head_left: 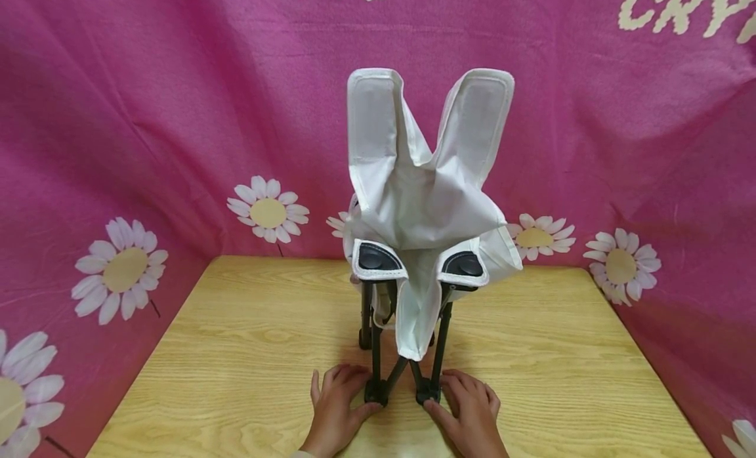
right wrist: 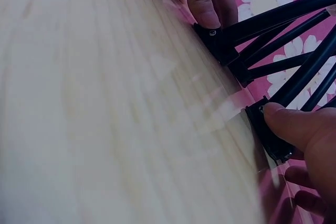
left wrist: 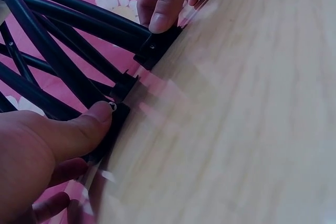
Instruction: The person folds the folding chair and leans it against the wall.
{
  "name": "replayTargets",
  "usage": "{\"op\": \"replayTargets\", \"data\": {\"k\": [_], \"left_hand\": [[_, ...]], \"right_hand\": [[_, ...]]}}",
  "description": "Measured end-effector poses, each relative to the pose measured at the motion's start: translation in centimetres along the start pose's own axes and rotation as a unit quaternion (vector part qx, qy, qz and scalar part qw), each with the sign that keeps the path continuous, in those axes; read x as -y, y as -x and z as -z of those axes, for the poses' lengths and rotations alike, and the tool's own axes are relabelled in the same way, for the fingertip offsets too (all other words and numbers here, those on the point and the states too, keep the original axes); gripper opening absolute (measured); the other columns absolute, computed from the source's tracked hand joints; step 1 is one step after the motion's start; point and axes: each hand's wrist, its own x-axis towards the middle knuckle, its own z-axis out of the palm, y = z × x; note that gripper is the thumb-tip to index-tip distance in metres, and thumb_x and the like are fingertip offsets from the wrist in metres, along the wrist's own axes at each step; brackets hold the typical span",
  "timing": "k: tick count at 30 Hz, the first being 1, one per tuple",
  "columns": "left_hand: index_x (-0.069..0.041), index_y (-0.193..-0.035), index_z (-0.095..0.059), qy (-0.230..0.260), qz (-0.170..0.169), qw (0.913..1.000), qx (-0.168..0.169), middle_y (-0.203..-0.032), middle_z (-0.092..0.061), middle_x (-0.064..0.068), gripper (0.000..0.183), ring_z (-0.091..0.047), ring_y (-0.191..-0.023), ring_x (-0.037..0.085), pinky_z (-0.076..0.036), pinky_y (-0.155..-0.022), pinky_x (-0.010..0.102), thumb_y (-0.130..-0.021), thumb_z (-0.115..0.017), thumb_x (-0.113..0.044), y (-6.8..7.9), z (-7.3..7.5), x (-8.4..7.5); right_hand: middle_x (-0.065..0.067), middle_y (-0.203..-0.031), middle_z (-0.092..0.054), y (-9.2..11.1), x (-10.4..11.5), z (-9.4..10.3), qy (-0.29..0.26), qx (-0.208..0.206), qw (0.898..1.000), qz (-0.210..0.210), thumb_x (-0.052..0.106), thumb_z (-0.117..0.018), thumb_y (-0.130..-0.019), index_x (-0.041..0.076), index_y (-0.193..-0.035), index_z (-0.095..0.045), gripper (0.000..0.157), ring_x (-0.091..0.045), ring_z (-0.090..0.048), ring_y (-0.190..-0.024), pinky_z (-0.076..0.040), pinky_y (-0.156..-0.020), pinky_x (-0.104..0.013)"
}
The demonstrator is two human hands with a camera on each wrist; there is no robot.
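Observation:
A folding chair with white fabric [head_left: 425,208] and thin black legs [head_left: 438,343] stands partly folded on the wooden table. Its two front feet are square black blocks close together. My left hand [head_left: 338,409] grips the left front foot [head_left: 375,392], thumb across its near face and fingers at its outer side. The right front foot [head_left: 428,394] is pinched the same way by my right hand [head_left: 471,412]. Both thumbs [left wrist: 97,124] press on the black blocks in the wrist views. The back legs are largely hidden behind the hanging fabric.
Light wood table [head_left: 254,353] spreads on both sides of the chair. A pink cloth [head_left: 177,104] with white daisies hangs behind the table and along its left and right edges.

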Motion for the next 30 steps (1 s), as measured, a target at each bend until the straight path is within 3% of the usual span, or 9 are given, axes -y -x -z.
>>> {"op": "replayTargets", "data": {"k": [17, 30], "left_hand": [[-0.027, -0.104, -0.066, -0.022, -0.007, 0.9997, 0.0, -0.113, -0.057, -0.009, 0.046, -0.04, -0.111, 0.021, -0.005, -0.091, 0.065, -0.063, -0.073, -0.047, -0.6, 0.3, 0.0], [-0.028, -0.103, -0.066, -0.037, -0.013, 0.9992, 0.006, -0.112, -0.057, -0.008, 0.045, -0.04, -0.107, 0.02, -0.014, -0.088, 0.05, -0.064, -0.073, -0.048, -1.6, 0.4, 0.3]], "right_hand": [[0.002, -0.115, -0.055, -0.4, -0.1, 0.0, 0.017, -0.002, 1.0, 0.009, 0.059, -0.063, -0.072, 0.025, -0.098, -0.064, 0.042, -0.027, -0.044, -0.109, -0.016, -0.088, -0.053], [0.002, -0.114, -0.055, -1.2, -0.4, -0.3, 0.023, -0.032, 0.998, 0.043, 0.058, -0.064, -0.072, 0.024, -0.099, -0.065, 0.043, -0.022, -0.044, -0.105, -0.018, -0.086, -0.049]]}}
